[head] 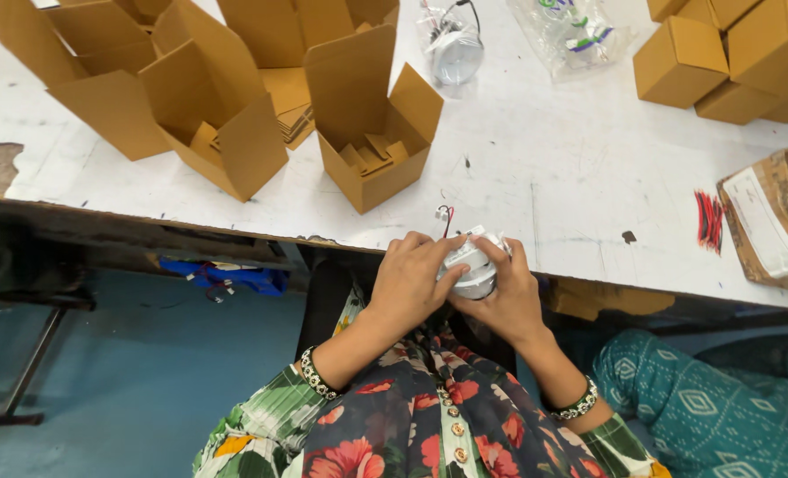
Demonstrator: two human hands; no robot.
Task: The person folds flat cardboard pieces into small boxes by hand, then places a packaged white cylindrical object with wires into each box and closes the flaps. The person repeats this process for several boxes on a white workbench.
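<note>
Both my hands hold a small white round lamp fitting [472, 265] at the near edge of the white table [553, 177], over my lap. My left hand [409, 281] wraps its left side, thumb across the front. My right hand [506, 296] cups it from the right and below. A thin red and black wire pair with a small plug [445, 215] sticks up from the fitting. An open brown cardboard box [372, 133] with folded inserts stands on the table just beyond my hands.
More open cardboard boxes [173, 88] stand at the left; closed small boxes [722, 62] are stacked at the back right. Two clear bags [451, 44] holding parts lie at the back. Red wires [708, 221] and a worn carton [775, 221] sit at the right. Another person's teal patterned clothing [704, 398] is beside me.
</note>
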